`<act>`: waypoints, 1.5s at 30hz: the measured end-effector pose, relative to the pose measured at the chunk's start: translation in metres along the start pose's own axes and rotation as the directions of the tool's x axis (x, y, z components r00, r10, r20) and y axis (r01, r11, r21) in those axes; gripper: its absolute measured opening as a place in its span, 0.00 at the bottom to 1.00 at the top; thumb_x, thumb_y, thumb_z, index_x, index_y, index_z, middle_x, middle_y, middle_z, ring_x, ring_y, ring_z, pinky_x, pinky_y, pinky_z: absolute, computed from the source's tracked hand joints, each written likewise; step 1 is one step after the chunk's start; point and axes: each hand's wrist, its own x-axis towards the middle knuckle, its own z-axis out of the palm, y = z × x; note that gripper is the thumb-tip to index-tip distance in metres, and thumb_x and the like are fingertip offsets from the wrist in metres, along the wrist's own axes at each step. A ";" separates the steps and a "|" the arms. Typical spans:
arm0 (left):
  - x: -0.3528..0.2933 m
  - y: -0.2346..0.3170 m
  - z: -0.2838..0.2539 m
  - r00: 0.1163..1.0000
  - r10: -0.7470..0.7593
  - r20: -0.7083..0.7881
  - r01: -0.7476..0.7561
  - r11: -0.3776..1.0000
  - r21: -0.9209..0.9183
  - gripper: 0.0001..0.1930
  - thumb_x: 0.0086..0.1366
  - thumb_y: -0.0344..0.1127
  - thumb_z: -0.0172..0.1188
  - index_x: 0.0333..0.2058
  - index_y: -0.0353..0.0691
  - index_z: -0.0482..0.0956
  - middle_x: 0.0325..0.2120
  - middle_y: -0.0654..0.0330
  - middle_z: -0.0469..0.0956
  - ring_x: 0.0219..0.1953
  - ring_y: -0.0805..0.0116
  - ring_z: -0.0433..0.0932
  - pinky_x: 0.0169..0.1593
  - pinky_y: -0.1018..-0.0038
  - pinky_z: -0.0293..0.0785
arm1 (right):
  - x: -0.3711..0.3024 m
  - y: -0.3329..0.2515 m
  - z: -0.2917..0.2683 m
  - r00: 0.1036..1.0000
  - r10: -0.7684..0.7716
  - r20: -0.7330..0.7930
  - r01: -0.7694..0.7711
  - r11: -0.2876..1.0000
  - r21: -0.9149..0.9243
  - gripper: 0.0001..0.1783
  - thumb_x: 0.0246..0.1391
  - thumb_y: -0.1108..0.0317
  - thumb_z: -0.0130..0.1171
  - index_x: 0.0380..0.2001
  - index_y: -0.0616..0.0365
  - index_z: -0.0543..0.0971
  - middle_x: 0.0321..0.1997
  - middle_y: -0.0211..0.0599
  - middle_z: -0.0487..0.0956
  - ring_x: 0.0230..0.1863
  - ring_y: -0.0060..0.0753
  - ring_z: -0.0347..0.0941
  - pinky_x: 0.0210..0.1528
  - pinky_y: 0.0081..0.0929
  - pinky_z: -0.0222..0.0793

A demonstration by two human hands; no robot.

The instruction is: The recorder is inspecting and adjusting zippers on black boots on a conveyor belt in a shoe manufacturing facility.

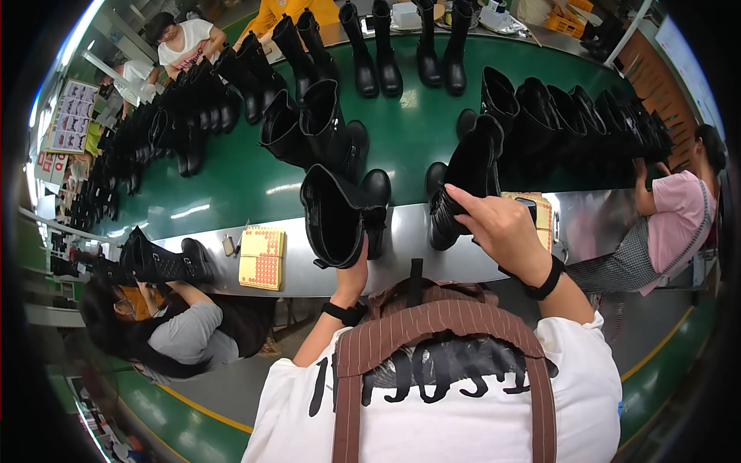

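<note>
My left hand is closed on the near black boot, on the right side of its wide shaft. Most of that hand's fingers are hidden behind the leather. The boot stands on the metal table edge, its open top tilted toward me. To the right, my right hand pinches the upper part of a second black boot, thumb and forefinger on the shaft. That boot is upright with its rounded toe to the left. Behind the left boot stands another pair of black boots.
Boots in rows line the green table. On the metal edge lie yellow sheets with red dots and more sheets by my right wrist. Co-workers sit at left and right; others are at the far side.
</note>
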 end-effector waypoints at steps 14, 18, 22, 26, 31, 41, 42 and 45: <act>-0.006 -0.016 0.004 0.982 -0.182 0.041 0.180 0.982 0.054 0.18 0.60 0.39 0.65 0.45 0.33 0.79 0.42 0.53 0.80 0.44 0.61 0.79 0.49 0.68 0.72 | -0.014 -0.008 0.020 0.959 0.177 0.221 -0.188 0.982 0.029 0.32 0.47 0.70 0.64 0.58 0.49 0.70 0.25 0.36 0.75 0.26 0.38 0.73 0.29 0.34 0.69; -0.004 -0.017 0.006 0.996 -0.089 -0.022 0.090 0.995 0.054 0.15 0.62 0.36 0.63 0.44 0.33 0.79 0.41 0.53 0.81 0.42 0.58 0.79 0.49 0.67 0.71 | -0.004 -0.016 0.021 0.953 0.230 0.199 -0.236 0.972 0.008 0.31 0.46 0.70 0.65 0.57 0.49 0.72 0.25 0.35 0.75 0.26 0.37 0.72 0.29 0.33 0.69; 0.000 -0.018 0.003 1.000 -0.001 0.019 -0.001 0.996 0.091 0.14 0.62 0.35 0.62 0.44 0.32 0.79 0.41 0.52 0.80 0.43 0.56 0.78 0.50 0.66 0.71 | 0.004 -0.019 0.022 0.950 0.212 0.231 -0.212 0.977 -0.025 0.30 0.45 0.72 0.66 0.55 0.49 0.74 0.25 0.36 0.75 0.25 0.36 0.72 0.30 0.32 0.68; 0.004 -0.018 0.000 0.996 0.024 0.087 -0.015 0.994 -0.108 0.14 0.63 0.33 0.60 0.46 0.33 0.78 0.42 0.51 0.80 0.45 0.55 0.77 0.52 0.66 0.70 | 0.006 -0.024 0.028 0.937 0.265 0.226 -0.257 0.964 -0.063 0.32 0.43 0.74 0.67 0.56 0.51 0.74 0.25 0.37 0.76 0.26 0.36 0.74 0.30 0.28 0.70; 0.007 -0.019 -0.002 0.988 0.043 0.148 -0.024 0.991 -0.131 0.15 0.63 0.32 0.59 0.47 0.33 0.77 0.43 0.51 0.79 0.46 0.55 0.77 0.53 0.66 0.69 | 0.009 -0.030 0.032 0.900 0.403 0.167 -0.409 0.913 -0.001 0.31 0.42 0.77 0.67 0.54 0.55 0.75 0.26 0.37 0.78 0.27 0.34 0.76 0.32 0.26 0.73; 0.001 -0.022 -0.009 0.983 0.032 0.178 -0.009 0.992 -0.126 0.17 0.62 0.29 0.58 0.50 0.33 0.74 0.46 0.50 0.77 0.48 0.55 0.76 0.54 0.67 0.68 | 0.010 -0.030 0.033 0.928 0.316 0.197 -0.293 0.947 -0.135 0.15 0.41 0.73 0.68 0.37 0.59 0.81 0.26 0.37 0.78 0.27 0.37 0.75 0.29 0.29 0.70; 0.001 -0.022 -0.010 0.983 0.033 0.182 -0.010 0.992 -0.126 0.17 0.62 0.29 0.58 0.50 0.33 0.74 0.46 0.50 0.77 0.49 0.55 0.75 0.55 0.67 0.68 | 0.010 -0.030 0.034 0.929 0.319 0.190 -0.294 0.944 -0.147 0.15 0.41 0.73 0.68 0.36 0.58 0.81 0.25 0.37 0.77 0.26 0.37 0.75 0.29 0.30 0.70; 0.001 -0.020 -0.011 0.980 0.031 0.196 -0.005 0.992 -0.129 0.18 0.62 0.28 0.58 0.51 0.33 0.73 0.47 0.50 0.77 0.49 0.55 0.75 0.55 0.67 0.68 | 0.011 -0.031 0.036 0.927 0.329 0.181 -0.305 0.941 -0.147 0.14 0.41 0.73 0.68 0.36 0.58 0.81 0.24 0.36 0.76 0.25 0.37 0.74 0.28 0.30 0.69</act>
